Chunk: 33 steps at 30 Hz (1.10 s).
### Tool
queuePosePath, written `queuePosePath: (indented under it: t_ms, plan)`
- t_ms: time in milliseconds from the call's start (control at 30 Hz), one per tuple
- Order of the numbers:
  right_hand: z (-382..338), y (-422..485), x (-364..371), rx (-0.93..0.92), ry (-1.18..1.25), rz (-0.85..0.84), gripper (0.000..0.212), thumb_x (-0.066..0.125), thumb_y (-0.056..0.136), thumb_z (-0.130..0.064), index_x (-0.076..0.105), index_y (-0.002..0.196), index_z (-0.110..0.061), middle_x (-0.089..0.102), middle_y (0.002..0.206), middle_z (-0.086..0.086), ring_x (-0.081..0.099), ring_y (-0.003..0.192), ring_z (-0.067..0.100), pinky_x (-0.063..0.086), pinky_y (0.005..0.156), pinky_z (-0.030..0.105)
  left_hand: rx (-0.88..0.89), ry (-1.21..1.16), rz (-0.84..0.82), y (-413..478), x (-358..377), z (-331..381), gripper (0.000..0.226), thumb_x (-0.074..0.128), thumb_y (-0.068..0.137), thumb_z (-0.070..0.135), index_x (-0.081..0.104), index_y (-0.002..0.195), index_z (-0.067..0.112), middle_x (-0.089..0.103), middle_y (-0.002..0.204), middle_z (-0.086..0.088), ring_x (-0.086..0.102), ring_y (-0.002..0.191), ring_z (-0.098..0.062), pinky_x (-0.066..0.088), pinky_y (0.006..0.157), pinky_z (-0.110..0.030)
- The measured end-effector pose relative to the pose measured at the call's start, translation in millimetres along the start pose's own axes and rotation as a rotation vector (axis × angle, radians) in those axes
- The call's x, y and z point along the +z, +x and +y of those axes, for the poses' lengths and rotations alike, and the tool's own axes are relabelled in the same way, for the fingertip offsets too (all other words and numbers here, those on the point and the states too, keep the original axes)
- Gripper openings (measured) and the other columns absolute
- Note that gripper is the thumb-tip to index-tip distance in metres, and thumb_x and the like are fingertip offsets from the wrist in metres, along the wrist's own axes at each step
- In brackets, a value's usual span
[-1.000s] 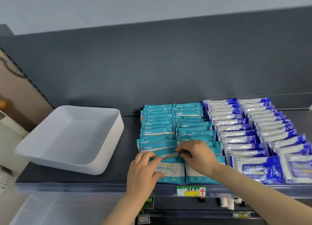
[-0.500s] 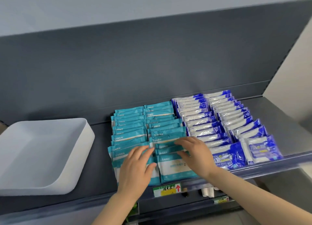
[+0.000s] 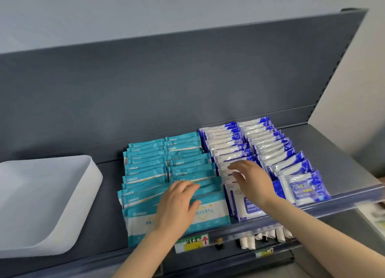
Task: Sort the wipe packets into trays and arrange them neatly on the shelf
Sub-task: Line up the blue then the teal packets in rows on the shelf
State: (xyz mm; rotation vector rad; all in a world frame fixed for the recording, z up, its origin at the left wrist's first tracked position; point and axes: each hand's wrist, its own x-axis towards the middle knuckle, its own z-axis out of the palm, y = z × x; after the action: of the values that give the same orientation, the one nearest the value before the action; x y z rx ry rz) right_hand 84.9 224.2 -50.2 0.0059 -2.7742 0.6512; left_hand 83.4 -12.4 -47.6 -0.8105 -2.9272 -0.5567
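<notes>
Tray left of packets on shelf.

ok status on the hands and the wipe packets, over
Left hand rests flat on teal packets. Right hand hovers over blue packets, fingers relaxed. White tray to the left, apart from rows.

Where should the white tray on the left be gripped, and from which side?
Probably the white tray by its right wall, pinched over the rim from above, coming from the side of the teal packets: it is open-topped, that wall stands upright, and bare shelf beside it leaves finger room.
</notes>
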Motion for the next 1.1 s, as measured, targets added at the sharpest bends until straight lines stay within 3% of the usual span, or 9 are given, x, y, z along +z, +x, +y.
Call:
queuePosePath:
  t_ms: [133,233,333,433,600,767,933,1100]
  plan:
    - [56,14,-48,0.227,-0.135,0.014,0.030,0.046,0.096,-0.012,0.063,0.120,-0.018,0.060,0.126,-0.002,0.056,0.112,0.022,0.049,0.083,0.032,0.041,-0.062,-0.001,37,-3,34,0.043,0.046,0.098,0.037,0.043,0.140,0.032,0.045,0.139,0.018,0.037,0.129,-0.003,0.033,0.104,-0.020]
    - [95,11,-68,0.377,-0.315,-0.083,0.035,0.043,0.093,-0.009,0.061,0.121,-0.021,0.056,0.131,-0.002,0.054,0.115,0.023,0.049,0.082,0.033,0.075,-0.099,-0.036,62,4,63,0.041,0.048,0.097,0.033,0.047,0.138,0.030,0.047,0.139,0.014,0.040,0.128,-0.006,0.038,0.102,-0.025]
    - [114,-5,-73,0.401,-0.379,-0.162,0.040,0.043,0.093,-0.011,0.056,0.128,-0.026,0.052,0.136,-0.008,0.049,0.122,0.018,0.050,0.085,0.032,0.101,-0.123,-0.082,78,18,88,0.040,0.048,0.097,0.028,0.049,0.136,0.027,0.049,0.137,0.011,0.042,0.127,-0.010,0.041,0.101,-0.030]
    - [122,-16,-73,0.387,-0.338,-0.138,0.039,0.043,0.096,-0.017,0.051,0.133,-0.028,0.049,0.139,-0.011,0.045,0.125,0.016,0.052,0.087,0.032,0.161,-0.130,-0.116,93,34,117,0.038,0.046,0.098,0.022,0.050,0.136,0.023,0.052,0.136,0.006,0.045,0.124,-0.015,0.042,0.100,-0.033]
    - [135,-11,-79,0.394,-0.311,-0.132,0.030,0.040,0.094,-0.012,0.065,0.106,-0.024,0.064,0.112,-0.007,0.053,0.101,0.018,0.052,0.075,0.035,0.343,-0.056,-0.171,120,64,176,0.032,0.048,0.096,0.010,0.054,0.127,0.012,0.056,0.129,-0.002,0.050,0.117,-0.025,0.047,0.093,-0.041]
    - [143,-10,-82,0.403,-0.278,-0.136,0.031,0.043,0.091,-0.010,0.067,0.099,-0.027,0.067,0.101,-0.008,0.057,0.091,0.017,0.052,0.071,0.033,0.450,0.150,-0.172,129,85,194,0.027,0.052,0.092,0.008,0.061,0.118,0.009,0.058,0.120,-0.007,0.050,0.112,-0.027,0.043,0.092,-0.041]
    - [123,3,-77,0.250,-0.255,0.032,0.034,0.050,0.089,-0.009,0.067,0.116,-0.023,0.067,0.116,-0.002,0.059,0.106,0.024,0.044,0.087,0.035,0.350,0.029,-0.125,126,65,182,0.026,0.051,0.095,0.019,0.065,0.114,0.009,0.061,0.113,-0.006,0.052,0.110,-0.025,0.047,0.085,-0.041]
    - [71,37,-57,0.064,-0.097,-0.109,0.036,0.050,0.093,-0.014,0.059,0.126,-0.025,0.062,0.127,-0.002,0.057,0.112,0.020,0.047,0.087,0.031,0.044,-0.043,0.003,118,5,102,0.031,0.050,0.095,0.026,0.061,0.124,0.024,0.060,0.124,0.006,0.054,0.114,-0.017,0.046,0.085,-0.032]
